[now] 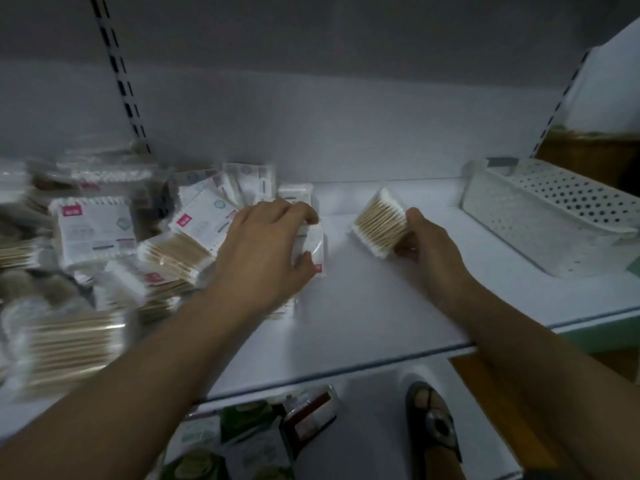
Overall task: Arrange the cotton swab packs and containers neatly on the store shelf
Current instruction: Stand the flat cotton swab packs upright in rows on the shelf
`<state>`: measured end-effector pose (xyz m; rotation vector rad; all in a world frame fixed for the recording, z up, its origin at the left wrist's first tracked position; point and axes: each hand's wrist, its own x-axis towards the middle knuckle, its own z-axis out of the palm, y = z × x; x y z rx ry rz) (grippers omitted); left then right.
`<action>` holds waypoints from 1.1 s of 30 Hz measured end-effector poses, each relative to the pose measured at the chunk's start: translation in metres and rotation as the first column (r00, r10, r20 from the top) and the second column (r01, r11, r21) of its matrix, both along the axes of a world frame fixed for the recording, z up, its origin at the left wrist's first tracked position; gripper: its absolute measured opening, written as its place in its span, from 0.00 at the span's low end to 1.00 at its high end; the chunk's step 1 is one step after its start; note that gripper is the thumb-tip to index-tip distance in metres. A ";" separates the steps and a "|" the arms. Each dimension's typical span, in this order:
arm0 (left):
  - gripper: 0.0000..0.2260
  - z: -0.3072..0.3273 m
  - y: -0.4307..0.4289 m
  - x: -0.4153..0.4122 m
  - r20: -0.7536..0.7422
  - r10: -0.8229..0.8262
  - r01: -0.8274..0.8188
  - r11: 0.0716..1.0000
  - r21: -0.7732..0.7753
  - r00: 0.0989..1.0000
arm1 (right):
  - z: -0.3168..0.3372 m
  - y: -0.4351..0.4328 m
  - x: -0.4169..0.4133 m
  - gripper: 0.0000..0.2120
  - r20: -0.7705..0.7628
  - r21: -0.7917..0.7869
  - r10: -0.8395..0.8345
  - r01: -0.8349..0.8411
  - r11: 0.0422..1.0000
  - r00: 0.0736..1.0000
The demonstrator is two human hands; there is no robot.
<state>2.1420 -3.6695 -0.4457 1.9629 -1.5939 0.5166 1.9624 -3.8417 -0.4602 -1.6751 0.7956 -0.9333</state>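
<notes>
Pack [314,244] half-hidden under left hand [263,252]

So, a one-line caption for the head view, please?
Left hand grips a white plastic pack; right hand holds a clear wooden-swab pack.

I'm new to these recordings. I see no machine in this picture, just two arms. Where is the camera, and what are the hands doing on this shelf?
There is no robot here. A person works with bare hands, and the single picture comes from a camera worn on their head, looking down along the arms. The left hand has its fingers curled round a flat white pack on the white shelf. The right hand holds a swab pack of wooden-stemmed swabs, tilted. A loose pile of packs, partly blurred, lies at the left. A white perforated basket sits at the right. Below, a lower shelf's goods and a sandalled foot show.
</notes>
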 end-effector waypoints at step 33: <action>0.28 0.038 -0.058 0.010 -0.324 0.077 -0.081 0.997 0.001 0.943 | 0.029 -0.019 0.079 0.15 0.145 -0.215 0.551 -0.518 0.828 0.822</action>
